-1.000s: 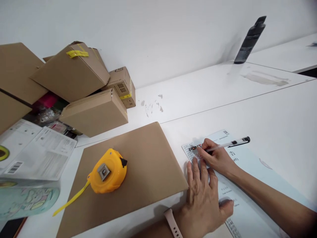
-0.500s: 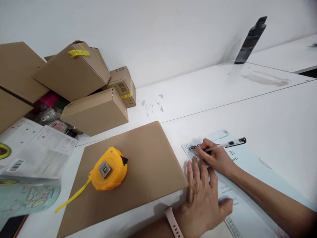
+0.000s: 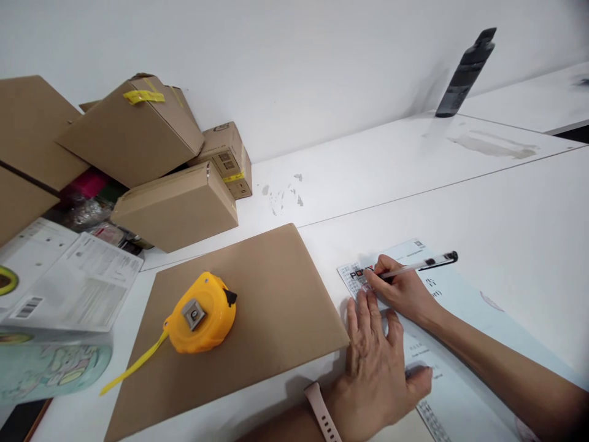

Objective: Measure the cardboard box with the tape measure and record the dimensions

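Observation:
My right hand (image 3: 405, 291) is closed around a clear-barrelled pen with a black end (image 3: 430, 263), its tip end down at the corner of a pale blue printed paper (image 3: 473, 307). Handwriting fills that corner around a printed logo, though the tip itself is hidden by my fingers. Flat over the paper's left edge lies my left hand (image 3: 377, 362), fingers spread, holding nothing; its wrist wears a pale pink band (image 3: 317, 405). Left of it is a flat brown cardboard piece (image 3: 276, 294), bearing a yellow tape measure (image 3: 205, 313) with a yellow strap.
Brown cardboard boxes (image 3: 184, 202) pile up at the back left against the wall. A printed white package (image 3: 83, 282) and a pale green patterned container (image 3: 55, 371) are at the left edge. A dark bottle (image 3: 464, 77) stands at the back right.
My right hand and the pen have shifted very slightly on the paper's corner. My left hand stays flat in place, and the other things have not moved.

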The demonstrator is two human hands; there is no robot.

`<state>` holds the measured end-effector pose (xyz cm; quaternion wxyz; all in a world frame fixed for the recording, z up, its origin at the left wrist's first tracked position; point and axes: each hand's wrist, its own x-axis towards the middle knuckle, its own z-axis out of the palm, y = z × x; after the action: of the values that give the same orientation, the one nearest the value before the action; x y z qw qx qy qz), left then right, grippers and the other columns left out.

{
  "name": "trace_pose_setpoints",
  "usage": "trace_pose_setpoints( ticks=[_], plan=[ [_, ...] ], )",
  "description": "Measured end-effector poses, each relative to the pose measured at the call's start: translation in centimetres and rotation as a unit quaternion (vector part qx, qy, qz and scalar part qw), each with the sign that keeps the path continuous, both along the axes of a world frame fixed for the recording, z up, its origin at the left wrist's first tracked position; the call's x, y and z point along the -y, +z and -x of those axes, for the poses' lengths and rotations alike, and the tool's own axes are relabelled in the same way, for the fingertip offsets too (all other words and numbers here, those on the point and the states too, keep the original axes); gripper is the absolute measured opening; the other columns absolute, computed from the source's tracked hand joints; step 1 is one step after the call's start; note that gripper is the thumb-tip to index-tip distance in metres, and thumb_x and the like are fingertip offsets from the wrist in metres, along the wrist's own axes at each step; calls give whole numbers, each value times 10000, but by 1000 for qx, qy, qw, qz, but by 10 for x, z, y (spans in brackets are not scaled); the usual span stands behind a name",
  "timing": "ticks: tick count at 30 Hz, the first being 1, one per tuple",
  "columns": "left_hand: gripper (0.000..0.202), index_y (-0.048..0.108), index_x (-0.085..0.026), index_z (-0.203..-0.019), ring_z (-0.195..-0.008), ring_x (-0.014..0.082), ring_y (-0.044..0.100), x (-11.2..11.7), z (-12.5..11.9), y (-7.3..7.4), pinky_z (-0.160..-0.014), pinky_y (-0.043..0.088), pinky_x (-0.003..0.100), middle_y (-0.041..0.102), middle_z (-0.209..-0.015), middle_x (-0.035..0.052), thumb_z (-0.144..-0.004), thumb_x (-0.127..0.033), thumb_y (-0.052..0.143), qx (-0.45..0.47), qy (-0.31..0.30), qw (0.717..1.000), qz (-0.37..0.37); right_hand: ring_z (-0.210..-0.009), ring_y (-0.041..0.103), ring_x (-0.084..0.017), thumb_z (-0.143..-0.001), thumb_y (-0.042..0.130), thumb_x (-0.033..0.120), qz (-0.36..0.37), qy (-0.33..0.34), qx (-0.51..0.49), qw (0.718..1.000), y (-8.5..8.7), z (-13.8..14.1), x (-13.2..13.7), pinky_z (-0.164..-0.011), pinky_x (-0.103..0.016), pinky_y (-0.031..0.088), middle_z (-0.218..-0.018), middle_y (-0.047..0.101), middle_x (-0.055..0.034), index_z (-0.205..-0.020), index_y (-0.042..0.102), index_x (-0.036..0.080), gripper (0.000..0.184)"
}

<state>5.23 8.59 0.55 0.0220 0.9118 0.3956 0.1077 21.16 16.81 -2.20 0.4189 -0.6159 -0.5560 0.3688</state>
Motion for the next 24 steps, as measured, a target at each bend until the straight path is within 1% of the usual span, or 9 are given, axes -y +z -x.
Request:
trace_pose_setpoints(
  ticks=[4, 9, 15, 20, 24],
  plan=[
    [788, 404, -12, -1464, -1532, 415, 268, 1, 0, -1, -1208, 343, 577, 398, -1562, 332, -991, -641, 372, 0, 5, 1000, -20, -507, 360, -114, -884, 639, 402, -2, 4, -1, 1000, 3, 1, 0, -466, -265, 292, -556, 443, 57, -678, 441, 248, 324],
    [790, 419, -15, -1456, -1526, 409, 289, 1, -1, -2, -1205, 333, 577, 423, -1554, 317, -991, -650, 353, -7, 3, 1000, -22, -540, 411, -129, -869, 644, 404, -17, 2, 0, 1000, 5, 2, -1, -460, -263, 309, -572, 484, 33, -673, 444, 249, 320],
    [777, 450, -27, -1437, -1521, 409, 302, -1, -1, -1, -1196, 330, 586, 438, -1545, 313, -988, -654, 361, -10, 3, 1000, -24, -547, 439, -138, -857, 664, 422, -20, -6, -4, 1000, 4, 1, 0, -470, -267, 328, -579, 496, 33, -681, 456, 251, 321],
    [771, 431, -25, -1445, -1519, 410, 306, -1, 0, -1, -1186, 343, 591, 445, -1540, 312, -996, -646, 340, -10, -1, 1000, -25, -540, 426, -134, -865, 657, 402, -11, -4, -6, 1000, 4, 1, 0, -485, -273, 329, -585, 500, 38, -674, 451, 251, 320],
    [768, 430, -25, -1448, -1526, 405, 293, 0, -1, -2, -1192, 336, 589, 447, -1539, 310, -996, -640, 344, -12, 3, 1000, -24, -545, 413, -129, -860, 656, 389, -18, -5, 2, 1000, 8, 2, -1, -491, -271, 329, -588, 498, 37, -657, 441, 248, 328]
  ],
)
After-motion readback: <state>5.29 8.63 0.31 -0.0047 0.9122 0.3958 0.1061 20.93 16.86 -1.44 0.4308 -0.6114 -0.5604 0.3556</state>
